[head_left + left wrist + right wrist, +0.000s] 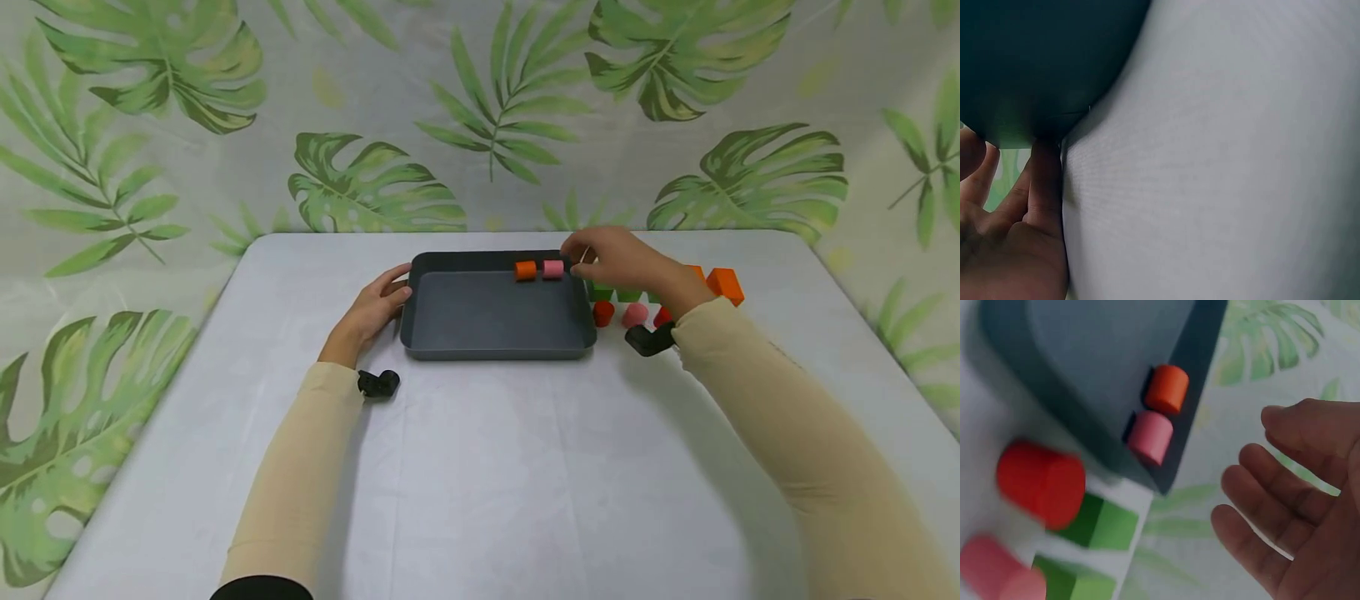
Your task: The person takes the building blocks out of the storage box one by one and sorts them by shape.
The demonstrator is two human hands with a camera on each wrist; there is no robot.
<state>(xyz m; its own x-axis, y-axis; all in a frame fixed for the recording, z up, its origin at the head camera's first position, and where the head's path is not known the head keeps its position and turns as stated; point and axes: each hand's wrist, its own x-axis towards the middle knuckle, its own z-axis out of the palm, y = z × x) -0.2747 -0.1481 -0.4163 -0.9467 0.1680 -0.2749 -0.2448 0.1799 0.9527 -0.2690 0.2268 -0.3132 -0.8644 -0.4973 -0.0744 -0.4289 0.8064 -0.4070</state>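
Note:
A dark grey rectangular tray [498,317] lies on the table. Inside it, by the back wall near the right corner, an orange cylinder block [526,271] and a pink cylinder block [552,269] lie side by side. My left hand [369,312] touches the tray's left side from outside; in the left wrist view, its fingers [1044,187] rest against the tray wall. Over the tray's back right corner is my right hand [618,260], fingers loosely bent and holding nothing. The right wrist view shows its fingertips [1235,478] apart from the pink block [1151,437].
Right of the tray stand a red block [603,314], another pink block [635,314] and a second red block [662,317], partly hidden. Green blocks [1116,525] sit behind them. Orange blocks [725,285] lie farther right, past the right wrist. A leaf-patterned cloth hangs behind.

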